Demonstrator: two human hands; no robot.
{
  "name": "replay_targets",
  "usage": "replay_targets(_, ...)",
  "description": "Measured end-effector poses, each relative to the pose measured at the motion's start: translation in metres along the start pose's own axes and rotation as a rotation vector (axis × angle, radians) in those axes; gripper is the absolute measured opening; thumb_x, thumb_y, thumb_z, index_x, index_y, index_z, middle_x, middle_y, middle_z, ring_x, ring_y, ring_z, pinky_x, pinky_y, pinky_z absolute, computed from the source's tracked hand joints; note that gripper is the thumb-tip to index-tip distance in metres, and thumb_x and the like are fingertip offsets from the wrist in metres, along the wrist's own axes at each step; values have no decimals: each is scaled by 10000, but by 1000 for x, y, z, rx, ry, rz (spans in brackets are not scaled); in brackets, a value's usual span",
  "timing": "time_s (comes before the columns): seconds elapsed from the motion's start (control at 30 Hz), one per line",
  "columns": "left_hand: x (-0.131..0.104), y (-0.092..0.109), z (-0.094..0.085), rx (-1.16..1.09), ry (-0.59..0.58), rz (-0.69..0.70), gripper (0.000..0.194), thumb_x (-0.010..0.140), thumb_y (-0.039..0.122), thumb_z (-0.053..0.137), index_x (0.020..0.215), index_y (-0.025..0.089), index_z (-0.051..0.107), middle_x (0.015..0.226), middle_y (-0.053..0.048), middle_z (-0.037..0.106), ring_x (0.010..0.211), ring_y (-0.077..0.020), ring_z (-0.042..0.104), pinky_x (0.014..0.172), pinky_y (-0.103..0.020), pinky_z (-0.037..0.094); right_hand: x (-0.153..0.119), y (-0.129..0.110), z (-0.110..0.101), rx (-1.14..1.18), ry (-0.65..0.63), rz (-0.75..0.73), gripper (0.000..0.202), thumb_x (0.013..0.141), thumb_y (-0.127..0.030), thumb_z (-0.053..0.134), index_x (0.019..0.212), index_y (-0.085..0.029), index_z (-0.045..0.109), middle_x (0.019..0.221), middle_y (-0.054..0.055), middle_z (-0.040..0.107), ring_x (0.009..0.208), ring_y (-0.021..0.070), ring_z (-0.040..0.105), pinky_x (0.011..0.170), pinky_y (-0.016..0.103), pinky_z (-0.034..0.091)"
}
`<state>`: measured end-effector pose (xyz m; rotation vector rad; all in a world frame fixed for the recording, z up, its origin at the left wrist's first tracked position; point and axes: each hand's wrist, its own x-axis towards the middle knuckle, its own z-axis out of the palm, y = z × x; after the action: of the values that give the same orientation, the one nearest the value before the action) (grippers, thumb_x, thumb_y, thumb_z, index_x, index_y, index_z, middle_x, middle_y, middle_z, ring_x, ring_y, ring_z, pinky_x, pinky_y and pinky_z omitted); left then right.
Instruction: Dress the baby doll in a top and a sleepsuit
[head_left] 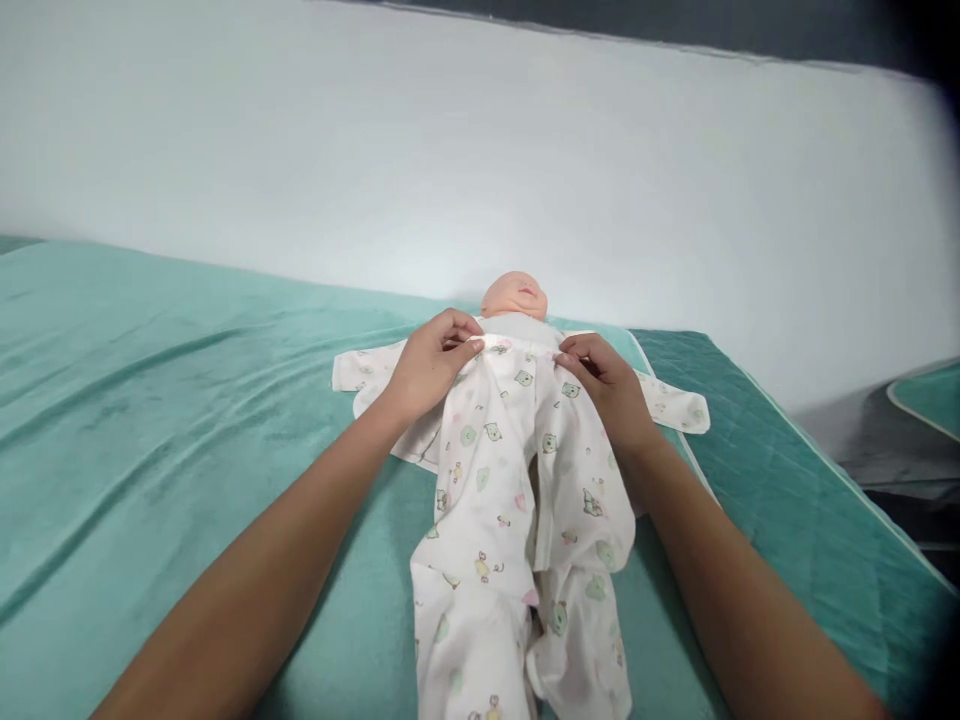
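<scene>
A big green sheet [187, 450] covers the bed, up to a white wall [450, 150]. On it lies a doll [516, 295], face up, head near the wall. The long white pants [480, 500] with little animals on them lie along the front of the doll, with the legs coming down toward the person. The top of the pants is up near the doll's chest, so that part looks done. I can't tell if the doll's legs are inside. The small shirt [361, 369] is spread out under the doll, one sleeve out on each side. It looks like the doll's arms are not in the sleeves and the front is not closed, so that part looks left to do, but the pants hide a lot.

Both arms reach forward from the bottom corners and lean in toward the middle, one on each side of the pants. The left hand [431, 368] pinches one top corner of the pants with thumb and fingers. The right hand [611, 385] pinches the other top corner, with its fingers curled. Between them the waistband [519, 347] goes nearly straight across, just below the doll's chin.
</scene>
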<state>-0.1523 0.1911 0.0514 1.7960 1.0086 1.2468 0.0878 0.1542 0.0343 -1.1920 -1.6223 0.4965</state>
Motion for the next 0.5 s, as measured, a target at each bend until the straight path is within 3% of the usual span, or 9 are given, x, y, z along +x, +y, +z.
replay_targets(0.1, 5, -8, 7, 12, 16, 7, 84, 865, 285, 579, 922, 224, 574, 872, -1, 625, 833, -152, 589, 783, -293, 453, 4, 4, 4, -33, 12, 89, 243, 893, -471, 583, 806, -245, 583, 828, -12, 588, 738, 160, 482, 695, 308, 382)
replay_targets(0.2, 15, -16, 9, -19, -2, -54, 125, 865, 305, 581, 951, 233, 525, 845, 13, 603, 769, -142, 567, 714, -274, 436, 16, 12, 6, -66, 17, 132, 294, 880, -508, 581, 767, -238, 554, 673, -40, 479, 658, 145, 414, 619, 287, 329)
replay_targets(0.4, 33, -21, 8, -70, -41, -238, 106, 852, 290, 590, 915, 225, 534, 776, 22, 570, 678, -136, 534, 643, -264, 411, 43, 26, 10, -31, -19, 222, 374, 837, -559, 592, 687, -233, 488, 603, -52, 430, 593, 134, 373, 567, 283, 297)
replay_targets(0.5, 31, -20, 9, 61, -11, -152, 97, 870, 296, 577, 927, 220, 558, 845, -3, 621, 779, -165, 580, 721, -298, 436, 42, 28, 12, -17, 2, 234, 375, 819, -565, 611, 680, -238, 490, 576, -56, 412, 570, 135, 367, 558, 285, 298)
